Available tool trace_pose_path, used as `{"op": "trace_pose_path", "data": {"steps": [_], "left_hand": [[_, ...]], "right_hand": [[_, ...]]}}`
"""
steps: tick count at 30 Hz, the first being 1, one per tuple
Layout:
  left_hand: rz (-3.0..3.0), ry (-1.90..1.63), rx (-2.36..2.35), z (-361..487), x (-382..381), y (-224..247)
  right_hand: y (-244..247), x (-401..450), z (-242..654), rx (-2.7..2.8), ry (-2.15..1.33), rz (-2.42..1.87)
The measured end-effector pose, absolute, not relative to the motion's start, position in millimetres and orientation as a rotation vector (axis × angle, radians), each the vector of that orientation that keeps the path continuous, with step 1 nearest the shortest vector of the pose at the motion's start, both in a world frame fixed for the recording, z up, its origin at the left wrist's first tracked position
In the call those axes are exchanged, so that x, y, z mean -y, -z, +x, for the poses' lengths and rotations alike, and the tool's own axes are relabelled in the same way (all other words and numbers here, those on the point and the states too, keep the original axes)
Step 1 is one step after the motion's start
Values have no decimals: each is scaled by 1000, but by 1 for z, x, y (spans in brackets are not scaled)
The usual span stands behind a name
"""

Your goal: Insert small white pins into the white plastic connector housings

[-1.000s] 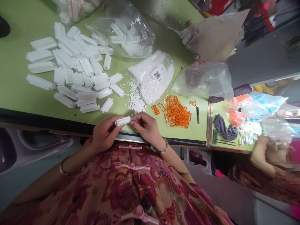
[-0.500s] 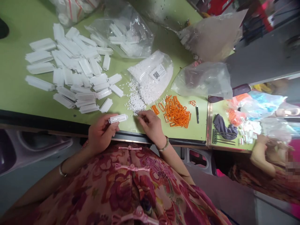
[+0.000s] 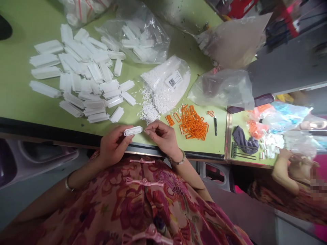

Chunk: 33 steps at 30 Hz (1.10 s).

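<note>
Between the thumb and fingers of my left hand (image 3: pixel 114 143) is a white plastic housing (image 3: pixel 133 131), long and narrow, with a row of small marks on its face. My right hand (image 3: pixel 163 137) is pinched close to the housing's right end, holding a tiny white peg (image 3: pixel 145 130) that is hard to make out. Just beyond the right hand lies a heap of small white pegs (image 3: pixel 149 112), spilling from a clear bag (image 3: pixel 166 97) with a printed label. Orange rectangular frames (image 3: pixel 194 124) are piled to the right of that hand.
Many white housings (image 3: pixel 94 73) cover the table's left side. Clear plastic bags (image 3: pixel 222 88) lie along the back. A black pen-like tool (image 3: pixel 215 126) rests near the table's right edge. At the adjoining table, a co-worker's arm (image 3: pixel 284 172) is beside white parts and a dark cloth (image 3: pixel 244 139).
My right hand has come away from the peg heap and moved left and nearer to the housing's end. The left hand has shifted slightly right with the housing.
</note>
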<state>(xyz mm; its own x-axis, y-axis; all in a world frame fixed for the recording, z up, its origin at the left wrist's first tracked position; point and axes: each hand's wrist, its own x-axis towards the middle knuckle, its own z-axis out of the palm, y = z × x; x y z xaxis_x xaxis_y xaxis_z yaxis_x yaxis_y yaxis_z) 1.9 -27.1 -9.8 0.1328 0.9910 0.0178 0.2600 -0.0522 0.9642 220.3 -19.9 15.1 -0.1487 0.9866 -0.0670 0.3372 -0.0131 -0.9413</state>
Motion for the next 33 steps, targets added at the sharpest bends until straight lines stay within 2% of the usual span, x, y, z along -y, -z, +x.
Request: {"op": "trace_pose_path", "data": {"steps": [12,17,24,33], "left_hand": [[1558,-924,-1295,0,28,10],[1629,-900,-1257,-4,29,13],[1644,-913,-1224,-3,29,13],[1667,-892,-1154,-7,28,17]], "right_hand": [[-15,20,213,1656,-1164,-1425],[-17,20,214,1491,-1389,-1466],[-13,18,214,1191,-1817,-1239],[-5,22,206,958,-1885,-1212]]}}
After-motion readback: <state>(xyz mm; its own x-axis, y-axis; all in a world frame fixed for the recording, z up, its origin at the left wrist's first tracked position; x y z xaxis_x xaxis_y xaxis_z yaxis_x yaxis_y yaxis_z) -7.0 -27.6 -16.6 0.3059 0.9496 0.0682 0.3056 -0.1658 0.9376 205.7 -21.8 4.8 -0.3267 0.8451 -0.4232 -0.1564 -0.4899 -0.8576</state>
